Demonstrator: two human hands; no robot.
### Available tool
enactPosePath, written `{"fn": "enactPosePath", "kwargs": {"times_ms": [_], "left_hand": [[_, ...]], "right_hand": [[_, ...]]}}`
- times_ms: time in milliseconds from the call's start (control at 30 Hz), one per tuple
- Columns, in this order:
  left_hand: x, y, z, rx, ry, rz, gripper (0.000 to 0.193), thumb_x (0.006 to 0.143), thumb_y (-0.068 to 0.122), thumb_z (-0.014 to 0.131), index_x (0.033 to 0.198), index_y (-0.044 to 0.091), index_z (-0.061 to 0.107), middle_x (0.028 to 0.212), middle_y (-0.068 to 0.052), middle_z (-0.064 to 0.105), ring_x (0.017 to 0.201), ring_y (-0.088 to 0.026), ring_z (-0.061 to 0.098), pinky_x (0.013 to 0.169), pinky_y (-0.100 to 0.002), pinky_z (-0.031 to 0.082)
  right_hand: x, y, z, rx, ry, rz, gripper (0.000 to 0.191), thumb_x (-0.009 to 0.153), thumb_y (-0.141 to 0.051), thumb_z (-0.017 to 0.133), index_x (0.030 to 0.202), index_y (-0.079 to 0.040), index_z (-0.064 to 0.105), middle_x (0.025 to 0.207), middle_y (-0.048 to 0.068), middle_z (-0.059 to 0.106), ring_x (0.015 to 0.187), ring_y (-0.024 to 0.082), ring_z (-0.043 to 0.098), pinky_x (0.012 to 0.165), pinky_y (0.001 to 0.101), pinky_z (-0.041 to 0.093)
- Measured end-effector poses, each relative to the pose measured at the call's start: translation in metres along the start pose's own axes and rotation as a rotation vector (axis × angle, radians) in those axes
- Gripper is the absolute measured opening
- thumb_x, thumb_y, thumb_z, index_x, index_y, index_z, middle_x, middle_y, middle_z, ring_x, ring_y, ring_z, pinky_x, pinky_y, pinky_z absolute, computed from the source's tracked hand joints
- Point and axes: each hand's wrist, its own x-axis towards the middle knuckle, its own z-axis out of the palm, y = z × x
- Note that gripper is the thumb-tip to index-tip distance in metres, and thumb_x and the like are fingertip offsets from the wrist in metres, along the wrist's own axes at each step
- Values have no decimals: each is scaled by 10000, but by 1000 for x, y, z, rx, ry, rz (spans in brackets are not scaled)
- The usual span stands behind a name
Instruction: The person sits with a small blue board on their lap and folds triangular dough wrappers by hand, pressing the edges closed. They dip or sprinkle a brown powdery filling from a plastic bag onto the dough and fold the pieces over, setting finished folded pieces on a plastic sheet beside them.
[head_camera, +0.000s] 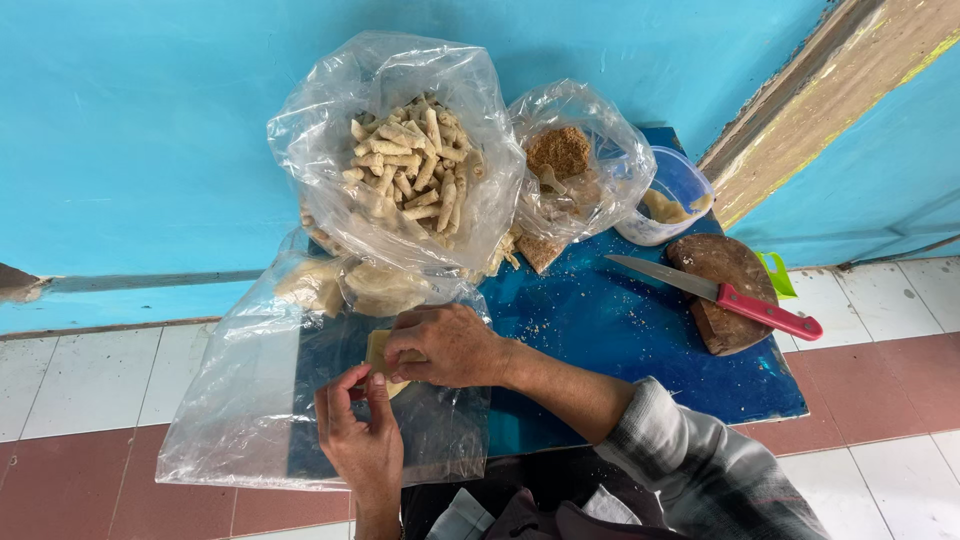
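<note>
My right hand (445, 345) lies palm down over a thin, pale yellow piece of dough (381, 352) on a clear plastic sheet (240, 420), its fingers curled on the dough. My left hand (358, 432) pinches the near edge of the same dough with thumb and forefinger. Both hands work at the front left of a low blue table (620, 330). Most of the dough is hidden under my right hand.
A clear bag of breaded finger-shaped rolls (405, 165) stands at the back. Beside it are a bag of brown crumbs (560, 155) and a plastic tub (672, 200). A red-handled knife (720, 292) rests on a round wooden board (725, 265). Pale dough sheets (370, 285) lie in plastic.
</note>
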Motion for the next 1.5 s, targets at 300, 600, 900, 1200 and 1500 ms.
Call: {"fn": "enactPosePath", "kwargs": {"times_ms": [300, 600, 900, 1200, 1500], "left_hand": [[3, 5, 2, 17, 53, 11, 172, 951, 165, 758, 1089, 75, 709, 996, -65, 642, 826, -170, 661, 676, -341, 546], [3, 4, 0, 84, -3, 135, 330, 849, 103, 805, 1142, 64, 657, 1049, -78, 621, 888, -200, 641, 759, -397, 537], [2, 5, 0, 79, -24, 64, 171, 921, 192, 804, 1037, 107, 710, 1103, -44, 637, 995, -220, 616, 833, -428, 522], [8, -9, 5, 2, -39, -33, 248, 945, 316, 763, 924, 69, 751, 1034, -56, 641, 976, -197, 651, 770, -374, 541], [4, -5, 0, 35, 8, -89, 182, 907, 247, 747, 891, 66, 762, 1022, -45, 669, 982, -197, 635, 777, -391, 514]], "right_hand": [[-5, 6, 8, -63, 110, -159, 151, 893, -306, 743, 980, -184, 734, 1013, -11, 695, 1020, 225, 703, 838, 380, 584], [1, 11, 9, 150, 82, 135, 143, 945, -232, 713, 988, -96, 703, 915, 47, 723, 803, 233, 742, 722, 382, 581], [-8, 14, 14, 313, 269, -22, 141, 954, -188, 718, 1048, -89, 684, 982, 53, 765, 890, 201, 783, 760, 326, 624], [1, 18, 17, 283, 180, 31, 171, 941, -232, 736, 1037, -100, 687, 899, 55, 775, 847, 206, 776, 747, 353, 607], [3, 22, 17, 471, 284, 250, 159, 981, -190, 682, 1079, -73, 639, 921, 92, 753, 888, 223, 785, 786, 353, 617]]}}
